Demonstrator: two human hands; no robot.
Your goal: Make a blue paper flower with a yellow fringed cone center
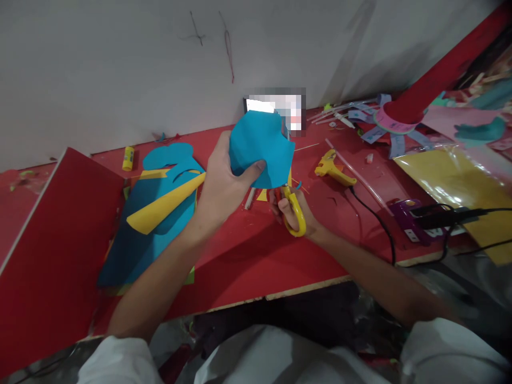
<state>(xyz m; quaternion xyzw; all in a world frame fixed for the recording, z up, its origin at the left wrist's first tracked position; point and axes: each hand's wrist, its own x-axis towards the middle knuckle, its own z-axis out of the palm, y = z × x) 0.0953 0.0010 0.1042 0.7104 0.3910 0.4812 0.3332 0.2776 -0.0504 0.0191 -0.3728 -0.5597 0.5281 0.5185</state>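
Blue paper piece (262,144) is up in the air over the red bench (240,277), around the middle of its length, its right side cut into a notched, uneven outline. The left hand (224,178) grips it by its left and lower part, thumb pressed on the near face and the other fingers mostly hidden behind. The right hand (288,208) is closed round the yellow-handled scissors (296,216), just at the paper's lower right edge; the blades are largely hidden, so how wide they stand I cannot tell. Near the back edge of the bench, toward its left end, is a yellow glue stick (128,159), its label too small to read. Left of the hands, a yellow paper cone (162,208) lies across blue sheets (136,234) that reach toward the front edge. To the right of the scissors lies a yellow glue gun (335,169), its black cord running to the front edge. Near that edge, further right, a purple box (416,218) carries white lettering, partly covered by cables and not legible. At the back edge, a screen (296,104) partly behind the paper is pixelated, so nothing on it can be read.
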